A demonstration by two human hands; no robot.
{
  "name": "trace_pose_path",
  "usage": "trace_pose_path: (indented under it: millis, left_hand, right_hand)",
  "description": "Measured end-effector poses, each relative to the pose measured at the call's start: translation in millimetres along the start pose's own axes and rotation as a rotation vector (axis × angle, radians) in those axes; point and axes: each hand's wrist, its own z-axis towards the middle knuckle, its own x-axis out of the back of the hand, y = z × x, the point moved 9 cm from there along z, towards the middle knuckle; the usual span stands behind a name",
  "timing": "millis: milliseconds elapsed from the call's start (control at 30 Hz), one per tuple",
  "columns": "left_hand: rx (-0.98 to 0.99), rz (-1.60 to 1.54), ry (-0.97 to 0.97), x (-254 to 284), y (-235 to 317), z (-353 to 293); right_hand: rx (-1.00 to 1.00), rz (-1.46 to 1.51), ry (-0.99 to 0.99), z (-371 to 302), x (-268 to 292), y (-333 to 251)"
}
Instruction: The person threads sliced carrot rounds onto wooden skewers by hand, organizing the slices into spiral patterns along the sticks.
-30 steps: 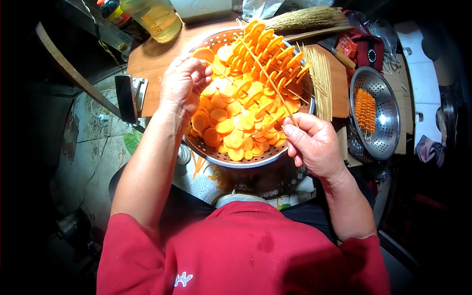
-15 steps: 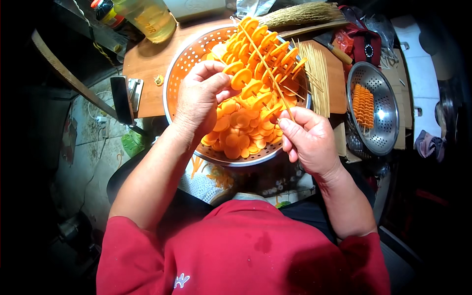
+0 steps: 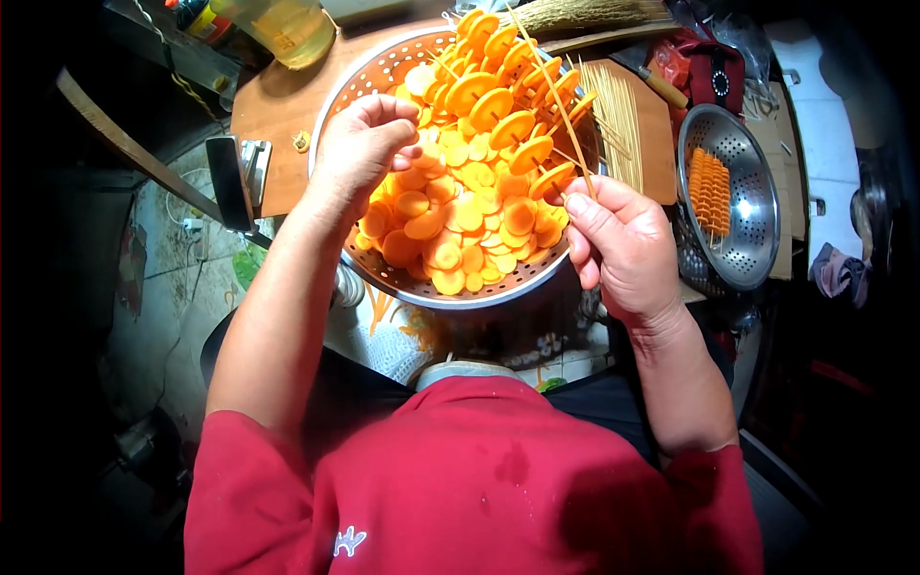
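My right hand (image 3: 628,235) is closed on the lower ends of thin wooden skewers. One skewer (image 3: 546,77) is bare; the other carries a row of spaced orange carrot slices (image 3: 512,130). More threaded slices (image 3: 537,77) lie behind them. To the left, my left hand (image 3: 369,144) hovers over the colander's left side, its fingers curled together; whatever is in them, if anything, is hidden. Loose round carrot slices (image 3: 470,216) heap up in the large perforated colander (image 3: 337,129) below both hands.
Bare skewers (image 3: 613,120) lie on the wooden table (image 3: 273,144), right of the colander. A steel colander (image 3: 757,235) at the right holds tightly packed carrot skewers (image 3: 709,192). A phone (image 3: 228,182) stands at the left. A jug of yellowish liquid (image 3: 292,34) and a straw brush (image 3: 585,21) are behind.
My left hand has moved left, away from the threaded slices. My right hand has shifted slightly right and up with the skewers. More of the loose slices now show.
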Motion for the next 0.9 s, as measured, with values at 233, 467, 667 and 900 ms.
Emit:
trace_pose_path:
  millis: [233, 467, 667, 900]
  left_hand:
    - [-0.028, 0.604, 0.056, 12, -25, 9]
    - [0.055, 0.89, -0.337, -44, -29, -20]
    - [-0.099, 1.099, -0.358, -63, -28, -31]
    - [0.016, 0.961, -0.371, -51, -23, -23]
  right_hand:
    - [0.016, -0.003, 0.0, -2, 2, -1]
    - [0.006, -0.008, 0.003, -3, 2, -1]
    - [0.002, -0.054, 0.002, -3, -2, -3]
    - [-0.011, -0.068, -0.005, -2, -2, -2]
